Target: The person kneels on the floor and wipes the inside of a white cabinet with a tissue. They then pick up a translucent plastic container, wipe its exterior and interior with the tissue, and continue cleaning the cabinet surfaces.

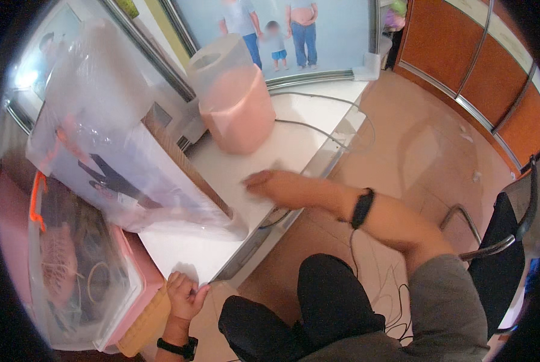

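My right hand [273,186] reaches over the white tabletop [303,130], its fingers smeared by motion. Nothing can be made out in it. To its left leans a flat framed picture [125,175] wrapped in clear plastic. Beyond the hand stands a round container [239,108], frosted clear at the top and salmon pink below. My left hand [185,294] is at the near left corner of the table, thumb held apart from the fingers, with nothing in it. A dark watch [178,348] is on the left wrist and a black band [362,208] on the right.
At the lower left, a clear plastic box [70,289] with an orange handle sits beside the table. A large framed photo [318,42] stands at the back. Grey cables [315,125] cross the tabletop. A black chair [505,241] and brown cabinet doors [436,45] are at the right.
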{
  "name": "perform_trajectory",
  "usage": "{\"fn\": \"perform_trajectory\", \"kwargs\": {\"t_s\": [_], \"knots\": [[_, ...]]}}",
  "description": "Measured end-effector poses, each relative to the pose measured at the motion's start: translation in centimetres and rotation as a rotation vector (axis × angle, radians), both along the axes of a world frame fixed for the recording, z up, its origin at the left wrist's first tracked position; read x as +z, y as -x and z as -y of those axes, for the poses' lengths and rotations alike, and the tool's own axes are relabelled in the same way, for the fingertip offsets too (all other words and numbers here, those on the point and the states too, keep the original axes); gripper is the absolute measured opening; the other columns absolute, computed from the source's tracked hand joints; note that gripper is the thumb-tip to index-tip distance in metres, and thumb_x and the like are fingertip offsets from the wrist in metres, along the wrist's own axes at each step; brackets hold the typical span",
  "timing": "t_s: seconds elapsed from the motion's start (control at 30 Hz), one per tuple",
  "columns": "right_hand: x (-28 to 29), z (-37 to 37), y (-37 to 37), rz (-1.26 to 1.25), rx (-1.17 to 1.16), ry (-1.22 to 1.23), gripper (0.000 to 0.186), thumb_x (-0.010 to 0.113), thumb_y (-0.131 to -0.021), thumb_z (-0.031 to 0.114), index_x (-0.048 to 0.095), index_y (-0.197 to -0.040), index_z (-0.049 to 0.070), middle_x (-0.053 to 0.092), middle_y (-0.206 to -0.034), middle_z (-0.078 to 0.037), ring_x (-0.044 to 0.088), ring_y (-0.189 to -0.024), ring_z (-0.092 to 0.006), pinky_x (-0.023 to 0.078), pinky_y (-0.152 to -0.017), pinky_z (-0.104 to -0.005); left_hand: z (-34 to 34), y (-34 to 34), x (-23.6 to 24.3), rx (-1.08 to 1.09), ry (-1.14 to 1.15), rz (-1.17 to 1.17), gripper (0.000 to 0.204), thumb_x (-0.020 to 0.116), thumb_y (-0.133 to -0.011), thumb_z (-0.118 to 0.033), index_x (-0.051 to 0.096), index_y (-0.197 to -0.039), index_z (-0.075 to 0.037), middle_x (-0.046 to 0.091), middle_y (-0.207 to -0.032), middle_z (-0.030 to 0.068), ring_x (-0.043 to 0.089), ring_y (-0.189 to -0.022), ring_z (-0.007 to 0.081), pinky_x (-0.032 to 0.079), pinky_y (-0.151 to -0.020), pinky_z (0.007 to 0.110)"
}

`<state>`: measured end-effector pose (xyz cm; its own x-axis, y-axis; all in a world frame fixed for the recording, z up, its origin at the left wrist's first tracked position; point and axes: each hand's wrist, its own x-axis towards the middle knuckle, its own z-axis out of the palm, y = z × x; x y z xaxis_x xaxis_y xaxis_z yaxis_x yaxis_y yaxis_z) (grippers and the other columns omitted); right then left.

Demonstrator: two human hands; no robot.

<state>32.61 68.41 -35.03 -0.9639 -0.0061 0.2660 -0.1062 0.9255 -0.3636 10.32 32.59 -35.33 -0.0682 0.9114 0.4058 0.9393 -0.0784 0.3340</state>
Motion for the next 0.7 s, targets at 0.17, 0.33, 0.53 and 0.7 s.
{"fn": "perform_trajectory", "kwargs": {"t_s": [0.17,0.33,0.53,0.7], "knots": [[-0.8,-9.8,-8.8,-0.092,-0.622,-0.093,0.034,0.053,-0.085,-0.001,0.065,-0.116,-0.006,0.06,-0.132,-0.024,0.055,-0.126,-0.0373,0.043,-0.11,-0.0403,-0.8,-0.1,0.2,-0.037,-0.011,0.016,0.042,0.084,-0.071,-0.021,0.045,-0.063,-0.009,0.045,-0.063,0.0089,0.045,-0.063,0.03,0.035,-0.059,0.04],[-1.6,-6.4,-2.7,-0.062,-0.278,-0.11,0.039,0.055,-0.078,-0.002,0.065,-0.116,-0.004,0.059,-0.134,-0.022,0.055,-0.126,-0.0371,0.045,-0.108,-0.0404,-0.7,0.1,0.0,-0.028,-0.019,0.004,0.042,0.085,-0.071,-0.022,0.045,-0.063,-0.009,0.045,-0.063,0.0085,0.045,-0.063,0.0297,0.034,-0.059,0.04],[1.7,-1.9,6.6,0.166,-0.244,-0.164,0.033,0.056,-0.08,0.003,0.064,-0.109,-0.009,0.061,-0.126,-0.024,0.057,-0.122,-0.0358,0.046,-0.106,-0.0396,-1.0,0.0,0.5,-0.036,-0.004,-0.04,0.043,0.084,-0.072,-0.022,0.045,-0.062,-0.009,0.044,-0.063,0.0083,0.045,-0.063,0.0301,0.034,-0.059,0.041],[-1.3,0.1,3.7,0.047,-0.074,-0.029,0.039,0.058,-0.078,0.0,0.062,-0.115,-0.01,0.058,-0.129,-0.028,0.053,-0.128,-0.0381,0.043,-0.11,-0.0437,-0.9,0.0,0.4,-0.035,-0.004,-0.01,0.043,0.084,-0.072,-0.021,0.045,-0.062,-0.009,0.044,-0.062,0.0086,0.045,-0.062,0.0297,0.034,-0.059,0.04]]}}
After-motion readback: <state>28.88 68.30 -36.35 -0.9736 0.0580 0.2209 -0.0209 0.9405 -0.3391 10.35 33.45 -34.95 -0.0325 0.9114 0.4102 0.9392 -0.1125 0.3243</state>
